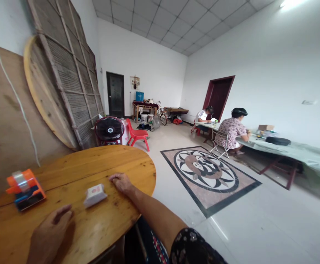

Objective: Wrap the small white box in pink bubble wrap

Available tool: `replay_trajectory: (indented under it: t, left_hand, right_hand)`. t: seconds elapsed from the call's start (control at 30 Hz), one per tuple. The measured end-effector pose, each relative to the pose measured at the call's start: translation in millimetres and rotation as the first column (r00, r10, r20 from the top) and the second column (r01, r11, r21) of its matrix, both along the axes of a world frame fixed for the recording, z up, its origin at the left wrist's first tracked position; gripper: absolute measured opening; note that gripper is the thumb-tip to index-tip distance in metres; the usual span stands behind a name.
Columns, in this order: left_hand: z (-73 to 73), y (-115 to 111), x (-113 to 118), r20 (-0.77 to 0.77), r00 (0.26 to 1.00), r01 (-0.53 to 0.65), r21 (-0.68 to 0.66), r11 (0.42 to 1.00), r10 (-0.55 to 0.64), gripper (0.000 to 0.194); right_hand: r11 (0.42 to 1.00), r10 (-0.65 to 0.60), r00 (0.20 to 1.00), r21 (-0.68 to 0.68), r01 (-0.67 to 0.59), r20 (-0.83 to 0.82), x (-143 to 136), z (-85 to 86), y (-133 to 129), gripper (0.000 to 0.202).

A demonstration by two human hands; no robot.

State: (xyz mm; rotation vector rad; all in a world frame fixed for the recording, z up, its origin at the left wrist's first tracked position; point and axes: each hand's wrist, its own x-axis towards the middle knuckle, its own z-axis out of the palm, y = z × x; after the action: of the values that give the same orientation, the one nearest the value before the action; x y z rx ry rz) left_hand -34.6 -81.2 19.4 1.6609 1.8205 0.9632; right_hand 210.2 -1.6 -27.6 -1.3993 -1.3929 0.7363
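Between my hands on the round wooden table (116, 160) lies a small white packet (94, 196) in clear plastic wrap, with faint red print on top. My left hand (51, 229) rests to the packet's left, fingers loosely bent and the thumb apart, holding nothing. To the packet's right, my right hand (122, 183) lies on the tabletop near the edge, its fingers loosely extended and empty. Neither hand touches the packet. An orange and blue tape dispenser (29, 190) with a roll of clear tape stands beyond my left hand.
A black fan (109, 130) and a red plastic chair (138, 134) stand past the table. Large woven racks (74, 80) lean on the left wall. Two people sit at long tables (275, 146) on the right. A patterned panel (206, 172) is set in the floor.
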Motion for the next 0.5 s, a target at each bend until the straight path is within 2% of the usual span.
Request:
replay_trajectory:
  t: [0.17,0.5]
  left_hand:
    - [0.7,-1.6,0.5,0.109,0.994,0.009,-0.037,0.999,-0.005,0.018]
    - [9.8,-7.5,4.4,0.113,0.993,0.018,-0.020,1.000,-0.015,0.016]
  right_hand:
    - [1.000,-0.010,1.000,-0.013,0.010,0.005,0.0,-4.5,3.2,0.030]
    - [1.000,0.002,1.000,0.006,-0.002,-0.006,0.0,-7.4,6.7,0.029]
